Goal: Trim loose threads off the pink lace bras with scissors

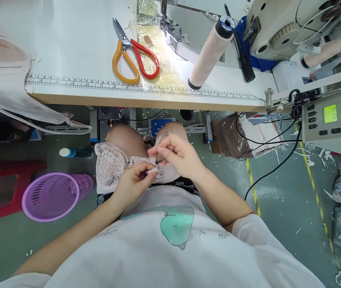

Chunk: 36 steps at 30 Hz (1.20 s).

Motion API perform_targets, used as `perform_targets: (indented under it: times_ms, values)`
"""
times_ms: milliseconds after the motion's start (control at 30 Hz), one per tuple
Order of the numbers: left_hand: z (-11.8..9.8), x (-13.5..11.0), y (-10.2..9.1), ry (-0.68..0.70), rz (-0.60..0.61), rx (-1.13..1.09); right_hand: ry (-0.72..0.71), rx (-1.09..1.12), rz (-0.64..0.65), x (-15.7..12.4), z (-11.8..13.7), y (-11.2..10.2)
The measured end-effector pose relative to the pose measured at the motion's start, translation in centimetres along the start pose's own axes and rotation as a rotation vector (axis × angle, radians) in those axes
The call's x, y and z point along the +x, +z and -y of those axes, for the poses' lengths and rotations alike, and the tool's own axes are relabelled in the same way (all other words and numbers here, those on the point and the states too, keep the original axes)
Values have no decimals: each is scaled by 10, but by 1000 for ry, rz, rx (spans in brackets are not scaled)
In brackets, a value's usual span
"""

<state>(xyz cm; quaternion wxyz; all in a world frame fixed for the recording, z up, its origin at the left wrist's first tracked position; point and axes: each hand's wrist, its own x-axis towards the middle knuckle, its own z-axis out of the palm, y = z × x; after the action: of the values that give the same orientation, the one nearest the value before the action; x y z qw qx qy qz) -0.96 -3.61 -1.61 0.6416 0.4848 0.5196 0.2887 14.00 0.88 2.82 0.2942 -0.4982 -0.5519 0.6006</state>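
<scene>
Worktable (77,48), scissors (128,47) at 12 o'clock, basket (78,192) at 8, left hand (131,181) pinching lace garment (109,168), can't tell right hand's (178,155) grip

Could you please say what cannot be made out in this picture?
In the head view:
Pale lace garment: pinched part, partly hidden by the left hand and right hand.
Red plastic stool: outer end, cut off by the left edge.
Green screen on beige control panel: any text, too small.

Centre: garment (110,168) of rough openwork lace and matt cloth. Top: scissors (124,41) with smooth metal blades and glossy plastic-looking grips, smooth table (74,48), matt thread spool (208,57). Left: plastic basket (85,188). Right of centre: glossy plastic wrap (232,137).
</scene>
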Motion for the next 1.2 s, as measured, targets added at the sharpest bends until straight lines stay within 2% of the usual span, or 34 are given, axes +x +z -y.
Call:
perform_targets:
  times_ms: [67,133,333,433,600,667,733,867,933,1067,1200]
  values:
    - [-2,-1,0,-47,10,-64,-5,60,-18,0,2,-3]
    - [-4,-1,0,-82,20,-121,-67,33,-97,-1,3,-8]
    - [-5,-1,0,-127,30,-205,-279,-179,-528,-14,11,-30]
    - [-3,0,1,-101,17,-199,-357,-311,-670,-22,14,-35]
    - [-5,-1,0,-91,10,-181,-374,-532,-737,-34,11,-35]
    - [-6,-1,0,-105,3,-182,-334,-588,-708,-37,11,-37]
    - [-8,-2,-1,-123,-3,-199,-273,-616,-597,-39,11,-39]
    - [-10,-3,-1,-139,4,-230,-194,-708,-121,-40,8,-32]
    - [-9,-2,-2,-126,-1,-213,-169,-754,31,-40,1,-22]
    - [-7,-2,-3,-85,-6,-170,-121,-793,103,-42,-15,-3]
    - [-4,-1,-3,-63,-12,-150,-158,-788,56,-42,-18,2]
